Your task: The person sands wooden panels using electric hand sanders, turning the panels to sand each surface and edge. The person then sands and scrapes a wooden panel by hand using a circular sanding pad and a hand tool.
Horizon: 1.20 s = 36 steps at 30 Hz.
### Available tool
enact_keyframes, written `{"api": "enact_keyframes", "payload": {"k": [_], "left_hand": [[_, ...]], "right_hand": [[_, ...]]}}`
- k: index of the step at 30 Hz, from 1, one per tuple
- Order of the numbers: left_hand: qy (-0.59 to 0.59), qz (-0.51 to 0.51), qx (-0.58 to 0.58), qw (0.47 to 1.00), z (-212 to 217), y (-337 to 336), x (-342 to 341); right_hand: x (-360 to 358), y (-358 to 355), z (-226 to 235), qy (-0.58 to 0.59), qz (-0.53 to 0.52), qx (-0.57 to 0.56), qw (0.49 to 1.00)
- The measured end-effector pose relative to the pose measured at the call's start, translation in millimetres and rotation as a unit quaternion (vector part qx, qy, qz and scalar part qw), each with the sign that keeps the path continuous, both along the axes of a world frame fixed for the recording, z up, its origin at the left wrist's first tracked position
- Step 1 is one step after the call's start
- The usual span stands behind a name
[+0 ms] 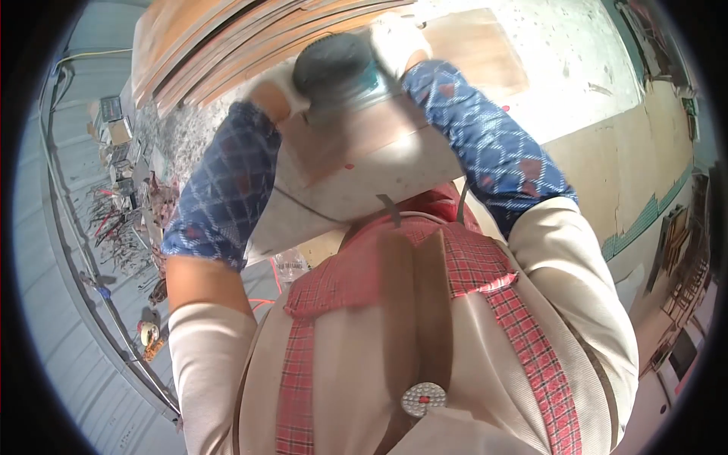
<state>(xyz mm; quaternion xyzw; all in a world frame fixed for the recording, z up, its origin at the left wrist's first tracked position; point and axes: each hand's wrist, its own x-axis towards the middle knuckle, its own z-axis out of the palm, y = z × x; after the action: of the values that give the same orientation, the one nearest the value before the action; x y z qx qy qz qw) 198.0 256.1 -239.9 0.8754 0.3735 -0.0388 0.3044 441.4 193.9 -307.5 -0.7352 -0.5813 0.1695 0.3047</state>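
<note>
A dark, round-topped power sander point(334, 68) with a teal lower part sits on a thin brown wooden panel point(326, 152), blurred by motion. My left hand point(292, 85), in a white glove, grips its left side, with the fingers mostly hidden behind it. On the right side my right hand point(396, 47), also in a white glove, is closed around the tool. The panel lies on a pale, worn worktable point(425, 163). Blue patterned sleeve covers wrap both my forearms.
Long wooden boards point(250, 38) are stacked at the far left of the table. Another flat wooden panel point(485, 49) lies beyond my right hand. A dark cable point(299, 201) crosses the near edge. Assorted small items point(121, 189) clutter the left beside a corrugated wall point(53, 250).
</note>
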Motion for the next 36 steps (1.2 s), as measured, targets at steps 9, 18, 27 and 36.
{"api": "enact_keyframes", "payload": {"k": [9, 18, 27, 36], "left_hand": [[0.048, 0.045, -0.020, 0.998, -39.5, -99.8, -104.9], [0.102, -0.049, 0.050, 0.992, -3.4, -94.5, 141.7], [0.144, -0.110, 0.037, 0.983, -18.4, -85.7, 272.2], [0.125, -0.020, 0.007, 0.992, 22.4, -107.5, 130.6]], "right_hand": [[-81.6, -86.3, 36.1, 0.217, 0.030, -0.107, 0.970], [124.6, -138.2, -18.8, -0.085, -0.007, 0.025, 0.996], [244.3, -140.0, -35.6, 0.106, -0.171, -0.014, 0.979], [116.6, -123.3, -17.0, -0.023, -0.028, 0.048, 0.998]]}}
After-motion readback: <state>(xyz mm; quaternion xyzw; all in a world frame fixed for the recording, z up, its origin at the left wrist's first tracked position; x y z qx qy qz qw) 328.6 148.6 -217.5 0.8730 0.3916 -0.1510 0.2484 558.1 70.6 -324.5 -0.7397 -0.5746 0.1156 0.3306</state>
